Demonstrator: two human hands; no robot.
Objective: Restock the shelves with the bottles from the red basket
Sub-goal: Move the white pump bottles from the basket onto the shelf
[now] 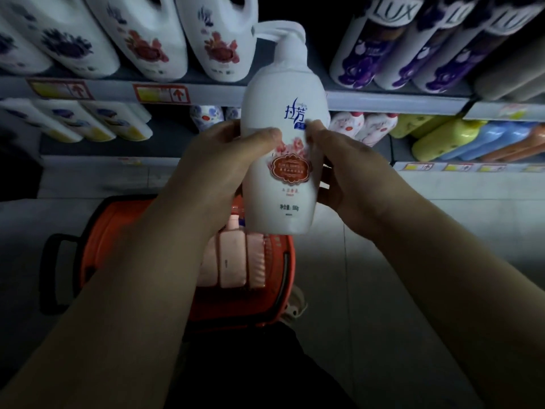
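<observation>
1. Head view: the scene is dim, and the corners fall off into darkness, so the far left of the shelves is hard to read.
2. The red basket sits on the tiled floor below the hands. The left forearm covers much of it, and its black handle shows at the left.
3. Pink bottles lie inside the basket; how many cannot be told, since the arm and the held bottle hide part of them.
4. The tops of the white jugs and the LUX bottles on the upper shelf are cut off by the frame edge.
5. The white pump bottle is held upright in the air in front of the shelves, above the basket, label toward the camera, pump spout pointing left.
6. The left hand grips the bottle's left side, its thumb lying across the front; its fingers are hidden behind the bottle.
7. The right hand holds the right side, thumb tip on the front by the blue lettering; its fingers wrap out of sight behind.
8. Both forearms reach up from the bottom corners and meet at the bottle.
</observation>
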